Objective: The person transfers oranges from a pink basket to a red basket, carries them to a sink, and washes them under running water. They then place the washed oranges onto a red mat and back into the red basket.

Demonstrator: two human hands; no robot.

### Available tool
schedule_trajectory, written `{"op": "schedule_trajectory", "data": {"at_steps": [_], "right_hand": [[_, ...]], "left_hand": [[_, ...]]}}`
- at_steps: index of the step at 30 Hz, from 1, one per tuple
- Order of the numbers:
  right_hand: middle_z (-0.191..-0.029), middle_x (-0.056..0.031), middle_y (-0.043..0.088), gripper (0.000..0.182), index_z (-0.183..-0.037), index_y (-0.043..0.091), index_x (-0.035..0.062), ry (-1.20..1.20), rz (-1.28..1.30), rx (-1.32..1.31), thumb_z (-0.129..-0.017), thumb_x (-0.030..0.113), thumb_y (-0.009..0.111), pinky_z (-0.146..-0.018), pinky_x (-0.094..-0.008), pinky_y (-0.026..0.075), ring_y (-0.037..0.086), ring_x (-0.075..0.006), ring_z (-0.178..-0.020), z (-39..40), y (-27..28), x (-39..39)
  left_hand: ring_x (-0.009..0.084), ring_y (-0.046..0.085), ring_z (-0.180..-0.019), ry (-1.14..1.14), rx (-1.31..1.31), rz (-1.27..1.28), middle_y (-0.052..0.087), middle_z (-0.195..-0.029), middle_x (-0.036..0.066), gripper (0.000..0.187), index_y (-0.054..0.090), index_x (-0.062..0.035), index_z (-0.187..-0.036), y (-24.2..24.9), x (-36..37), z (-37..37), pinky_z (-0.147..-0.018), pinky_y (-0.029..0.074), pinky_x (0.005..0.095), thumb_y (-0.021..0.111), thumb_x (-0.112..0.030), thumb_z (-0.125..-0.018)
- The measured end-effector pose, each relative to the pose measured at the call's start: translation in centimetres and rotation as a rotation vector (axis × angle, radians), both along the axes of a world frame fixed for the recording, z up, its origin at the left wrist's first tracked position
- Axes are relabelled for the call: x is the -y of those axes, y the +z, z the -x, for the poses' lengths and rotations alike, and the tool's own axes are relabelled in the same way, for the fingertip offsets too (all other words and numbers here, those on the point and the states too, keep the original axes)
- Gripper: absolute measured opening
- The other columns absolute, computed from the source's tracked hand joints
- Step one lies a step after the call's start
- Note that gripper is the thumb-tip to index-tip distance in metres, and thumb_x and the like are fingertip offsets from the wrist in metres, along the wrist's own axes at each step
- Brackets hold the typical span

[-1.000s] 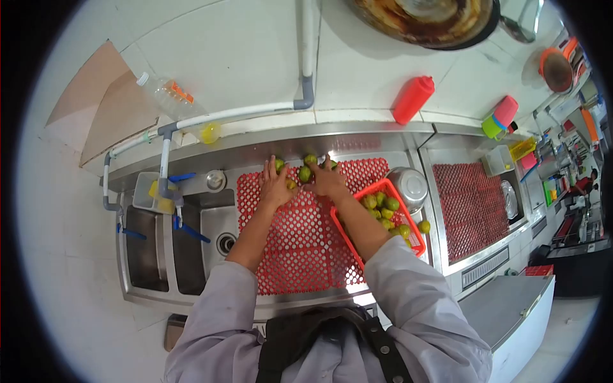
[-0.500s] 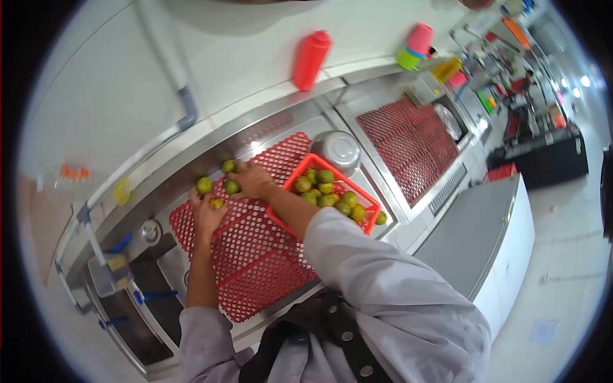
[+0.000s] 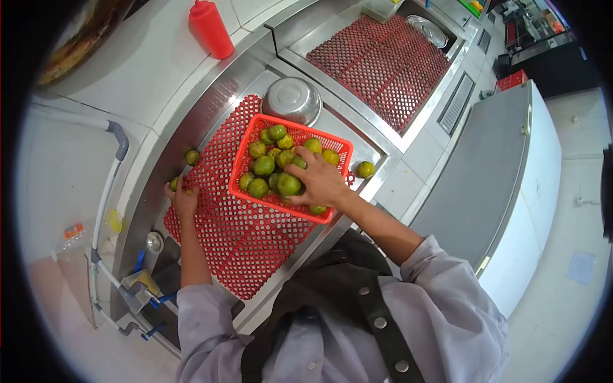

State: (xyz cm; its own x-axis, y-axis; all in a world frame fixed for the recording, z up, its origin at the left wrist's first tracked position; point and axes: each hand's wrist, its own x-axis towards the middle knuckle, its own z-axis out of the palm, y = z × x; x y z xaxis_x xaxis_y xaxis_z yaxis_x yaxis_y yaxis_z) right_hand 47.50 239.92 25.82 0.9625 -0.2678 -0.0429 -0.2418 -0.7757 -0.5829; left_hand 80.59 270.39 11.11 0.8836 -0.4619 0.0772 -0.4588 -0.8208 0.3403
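An orange-red plastic basket [image 3: 348, 153] holds many green-yellow citrus fruits and stands on a red perforated mat [image 3: 223, 230] in a steel sink unit. My right hand [image 3: 322, 182] is inside the basket, its fingers curled around a green citrus fruit [image 3: 289, 184]. Off to the left, my left hand [image 3: 186, 201] has its fingers closed about another citrus fruit [image 3: 174, 183] at the mat's edge, partly hidden by the fingers. One loose citrus fruit [image 3: 192, 157] lies just above that hand. Another single citrus fruit [image 3: 366, 169] rests right of the basket on the steel.
An upturned metal bowl [image 3: 292, 101] sits behind the basket. A red squeeze bottle [image 3: 212, 32] stands on the ledge by the wall. Beyond is a second basin with a red mat [image 3: 383, 64]. A grey-topped white cabinet [image 3: 469, 172] stands at right; pipes [image 3: 105, 185] run along the left.
My right hand has moved from the loose fruits at the left to inside the basket, with a citrus fruit in it. My left hand stays at the left. The camera view has shifted.
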Motion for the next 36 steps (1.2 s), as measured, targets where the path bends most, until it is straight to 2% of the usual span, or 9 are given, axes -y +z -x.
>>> {"op": "schedule_trajectory", "data": {"at_steps": [5, 9, 14, 15, 22, 24, 26, 32, 36], "right_hand": [[-0.143, -0.02, 0.04, 0.059, -0.127, 0.058, 0.0196, -0.056, 0.129, 0.363, -0.074, 0.037, 0.076, -0.096, -0.0506, 0.048, 0.051, -0.0412, -0.118, 3.0, -0.3, 2.6], [-0.136, -0.0206, 0.049, 0.051, -0.128, 0.057, 0.0213, -0.442, 0.315, -0.042, -0.08, 0.031, 0.072, -0.095, -0.0526, 0.047, 0.053, -0.0414, -0.119, 10.6, -5.7, 7.6], [-0.11, -0.0172, 0.06, 0.051, -0.129, 0.055, 0.0217, -0.275, 0.059, -0.376, -0.081, 0.031, 0.071, -0.075, -0.0482, 0.055, 0.065, -0.0378, -0.093, 13.0, -6.4, 9.6], [-0.101, -0.0161, 0.061, 0.054, -0.13, 0.053, 0.0203, -0.3, 0.134, -0.16, -0.08, 0.031, 0.072, -0.066, -0.0468, 0.056, 0.067, -0.0373, -0.081, 12.8, -6.4, 9.5], [-0.116, -0.0178, 0.057, 0.064, -0.139, 0.047, 0.0177, -0.068, 0.07, 0.155, -0.081, 0.03, 0.071, -0.089, -0.0449, 0.047, 0.056, -0.0371, -0.111, 6.8, -0.6, 8.9], [-0.136, -0.0178, 0.047, 0.064, -0.141, 0.046, 0.0168, 0.03, 0.077, -0.008, -0.083, 0.029, 0.069, -0.1, -0.0495, 0.041, 0.045, -0.0364, -0.126, 5.9, -0.4, 9.4], [-0.138, -0.0177, 0.046, 0.06, -0.139, 0.049, 0.0156, 0.031, 0.011, 0.036, -0.084, 0.027, 0.068, -0.101, -0.0513, 0.04, 0.045, -0.0365, -0.126, 5.5, -2.7, 10.1], [-0.142, -0.0176, 0.045, 0.049, -0.133, 0.056, 0.0128, 0.009, 0.022, 0.11, -0.087, 0.027, 0.067, -0.105, -0.0521, 0.038, 0.043, -0.0374, -0.13, 4.0, -3.7, 8.7], [-0.142, -0.017, 0.045, 0.047, -0.13, 0.057, 0.0115, -0.017, -0.005, 0.154, -0.087, 0.026, 0.069, -0.105, -0.049, 0.039, 0.044, -0.0384, -0.13, 3.8, -4.8, 8.5]], "left_hand": [[0.044, 0.053, -0.116, 0.363, -0.005, 0.073, 0.027, -0.141, 0.026, 0.06, 0.053, -0.0172, -0.13, 1.7, 2.9, 2.7, -0.099, 0.048, 0.0445, 0.076, -0.019, -0.075], [0.0443, 0.054, -0.113, 0.555, -0.057, 0.15, 0.033, -0.136, 0.026, 0.058, 0.052, -0.0191, -0.128, 2.0, 1.5, 3.5, -0.097, 0.048, 0.0455, 0.075, -0.017, -0.075], [0.0437, 0.054, -0.112, 0.324, -0.029, 0.115, 0.045, -0.128, 0.025, 0.049, 0.053, -0.0188, -0.123, 0.5, -1.7, 0.0, -0.097, 0.046, 0.0477, 0.072, -0.016, -0.078], [0.0431, 0.054, -0.113, 0.282, -0.088, 0.115, 0.049, -0.125, 0.024, 0.045, 0.053, -0.0181, -0.121, 0.3, -2.0, -0.6, -0.096, 0.046, 0.0485, 0.07, -0.016, -0.079], [0.0357, 0.058, -0.109, 0.422, 0.03, 0.203, 0.058, -0.112, 0.02, 0.036, 0.054, -0.0135, -0.116, -1.3, -1.8, 2.5, -0.092, 0.048, 0.0458, 0.067, -0.012, -0.083], [0.0251, 0.057, -0.107, 0.232, -0.322, 0.843, 0.059, -0.108, 0.015, 0.03, 0.052, -0.0093, -0.115, 0.5, -0.5, 4.0, -0.091, 0.049, 0.0393, 0.063, -0.006, -0.087], [0.0179, 0.053, -0.107, 0.146, -0.585, 0.826, 0.057, -0.112, 0.01, 0.028, 0.05, -0.0066, -0.116, 8.6, 5.7, 10.2, -0.093, 0.047, 0.0345, 0.06, -0.001, -0.09], [0.0325, 0.051, -0.125, -0.33, -0.13, 0.6, 0.052, -0.133, 0.017, 0.051, 0.045, -0.0054, -0.135, 12.0, 16.9, 18.7, -0.106, 0.04, 0.0402, 0.065, -0.014, -0.089], [0.0361, 0.051, -0.125, -0.185, -0.229, 0.674, 0.051, -0.137, 0.019, 0.054, 0.045, -0.0056, -0.138, 10.7, 18.3, 18.9, -0.106, 0.04, 0.0415, 0.064, -0.017, -0.089]]}}
